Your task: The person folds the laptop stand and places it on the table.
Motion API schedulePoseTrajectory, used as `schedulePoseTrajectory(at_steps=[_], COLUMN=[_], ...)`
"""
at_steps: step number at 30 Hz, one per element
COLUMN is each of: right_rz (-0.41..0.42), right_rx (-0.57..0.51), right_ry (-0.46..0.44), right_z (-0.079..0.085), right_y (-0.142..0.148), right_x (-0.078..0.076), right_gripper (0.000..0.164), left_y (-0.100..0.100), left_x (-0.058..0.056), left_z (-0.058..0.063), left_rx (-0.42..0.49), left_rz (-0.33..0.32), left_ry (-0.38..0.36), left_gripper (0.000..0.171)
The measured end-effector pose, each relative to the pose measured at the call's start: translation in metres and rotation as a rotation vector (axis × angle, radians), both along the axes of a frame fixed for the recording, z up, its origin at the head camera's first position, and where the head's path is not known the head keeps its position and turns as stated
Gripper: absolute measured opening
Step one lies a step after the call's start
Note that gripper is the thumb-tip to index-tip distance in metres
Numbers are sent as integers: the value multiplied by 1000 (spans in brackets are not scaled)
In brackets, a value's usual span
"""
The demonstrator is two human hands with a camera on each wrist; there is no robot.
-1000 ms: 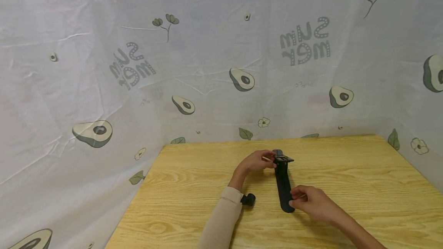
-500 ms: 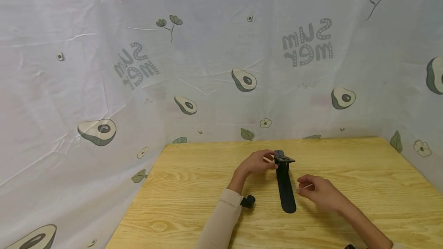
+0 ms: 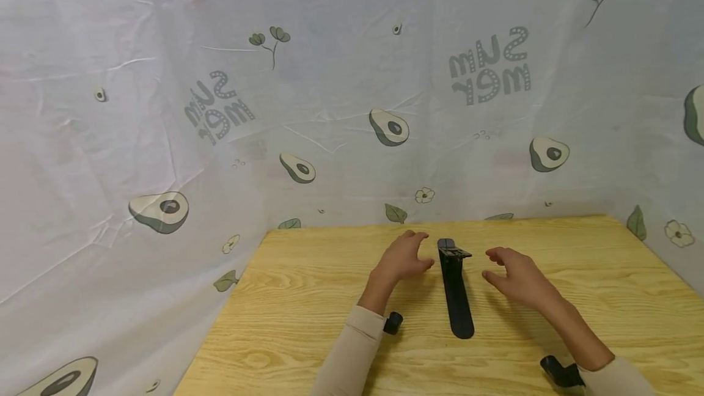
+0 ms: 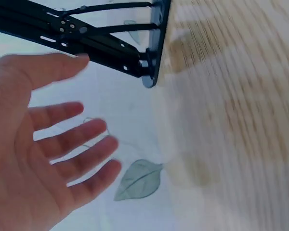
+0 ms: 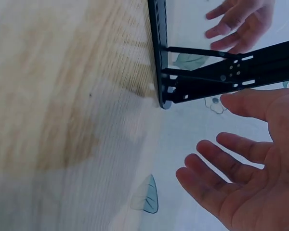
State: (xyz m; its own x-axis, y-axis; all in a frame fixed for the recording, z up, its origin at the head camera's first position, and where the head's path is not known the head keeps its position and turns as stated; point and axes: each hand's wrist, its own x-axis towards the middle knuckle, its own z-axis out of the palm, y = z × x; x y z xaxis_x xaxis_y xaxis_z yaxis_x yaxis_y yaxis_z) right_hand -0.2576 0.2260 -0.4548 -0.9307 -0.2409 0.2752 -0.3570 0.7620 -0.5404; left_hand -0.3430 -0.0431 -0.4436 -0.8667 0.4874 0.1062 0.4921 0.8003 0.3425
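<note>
A black metal folding stand stands on the wood-grain table, its long flat base with rounded ends lying on the surface. From the base rises a slotted upright, braced by two thin struts. At its top sits a small flat plate. My left hand is just left of the upright, fingers spread and holding nothing. In the left wrist view its thumb tip overlaps the upright. To the right of the stand my right hand hovers with fingers apart and palm toward it, also holding nothing.
The wood-grain table runs back to a pale curtain printed with avocados and leaves. A black wrist-camera mount shows at the left sleeve and another mount at the right.
My left hand has let go of the stand's top and drawn slightly left, fingers spreading. My right hand has left the near end of the base, moving up and right and opening. The stand stays put.
</note>
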Motion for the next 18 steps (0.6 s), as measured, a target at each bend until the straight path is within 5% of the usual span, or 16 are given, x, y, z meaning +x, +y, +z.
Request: schedulePoseTrajectory(at_steps=[3,6,18], right_rz=[15,47,98], right_rx=[18,18,-40], right_ry=[15,10,-52], right_z=[-1,-1,0], right_y=[-3,-7,-17], right_x=[-6,-12,-32], right_gripper=[49,50,53], left_y=[0,-1,2], left_x=[5,9,9], left_z=[3,7,7], left_rx=[-79,-89,-26], left_rz=[45,46,-16], left_ry=[113,145,-13], left_gripper=[60,61,64])
